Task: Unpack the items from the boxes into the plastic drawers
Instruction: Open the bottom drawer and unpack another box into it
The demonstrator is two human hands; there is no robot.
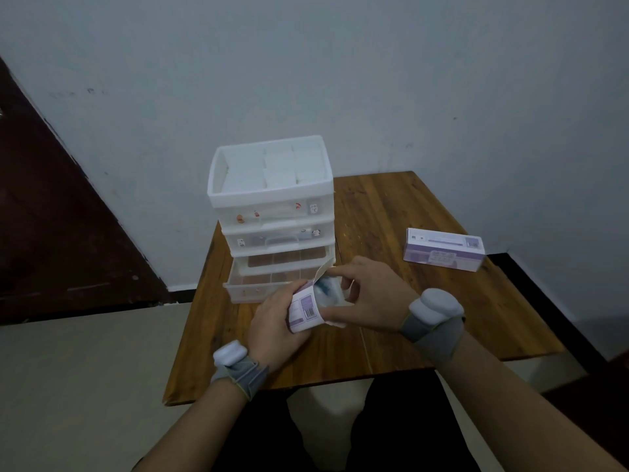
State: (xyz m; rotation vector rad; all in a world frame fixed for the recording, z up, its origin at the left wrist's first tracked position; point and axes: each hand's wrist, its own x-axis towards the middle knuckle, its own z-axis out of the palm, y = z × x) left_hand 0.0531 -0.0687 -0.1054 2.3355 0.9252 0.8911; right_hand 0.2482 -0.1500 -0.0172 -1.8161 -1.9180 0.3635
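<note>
A white and purple box is gripped in my left hand, its end flap open and folded up. My right hand pinches a clear plastic packet with something blue inside, which sticks out of the box's open end. Both hands are just in front of the white plastic drawer unit. Its bottom drawer is pulled out, with dividers inside. The two upper drawers are closed. A second purple and white box lies flat on the table's right side.
The wooden table is small and stands against a grey wall, with its front edge near my forearms. The drawer unit's top tray holds white blocks. A dark brown door is at the left. Grey bands sit on both wrists.
</note>
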